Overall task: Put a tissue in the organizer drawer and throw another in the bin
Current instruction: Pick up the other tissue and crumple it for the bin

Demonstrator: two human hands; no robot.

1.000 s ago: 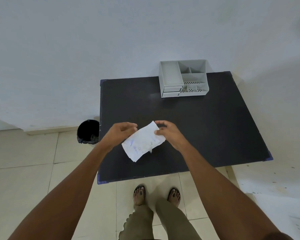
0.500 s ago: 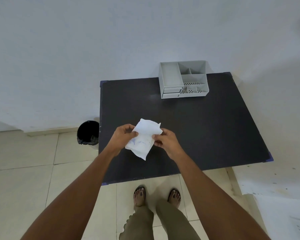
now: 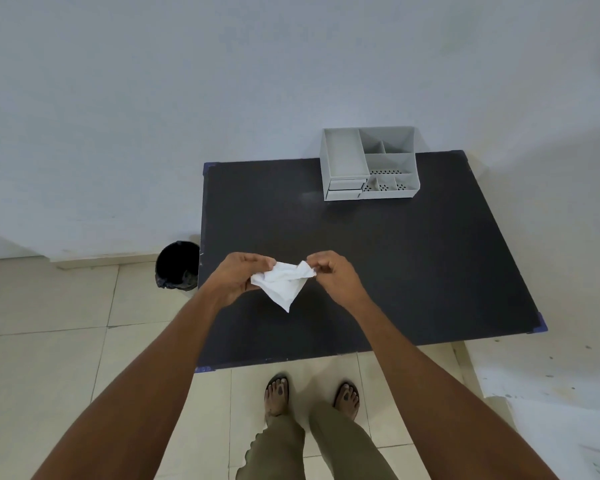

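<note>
A white tissue (image 3: 284, 283) is bunched and crumpled between both hands above the near left part of the black table (image 3: 413, 265). My left hand (image 3: 238, 280) grips its left end and my right hand (image 3: 333, 275) pinches its right end; a corner hangs down. The grey organizer (image 3: 369, 164) stands at the table's far edge, its two small drawers (image 3: 345, 189) at the front left both closed. A black bin (image 3: 177, 265) stands on the floor just left of the table.
A pale wall rises right behind the table. The floor is beige tile. My feet in sandals (image 3: 310, 396) stand at the table's near edge. A white stained surface (image 3: 551, 393) lies at the lower right.
The tissue went from a flat sheet, to folded over, to a crumpled bunch. Both hands have closed tighter on it and stayed over the same part of the table.
</note>
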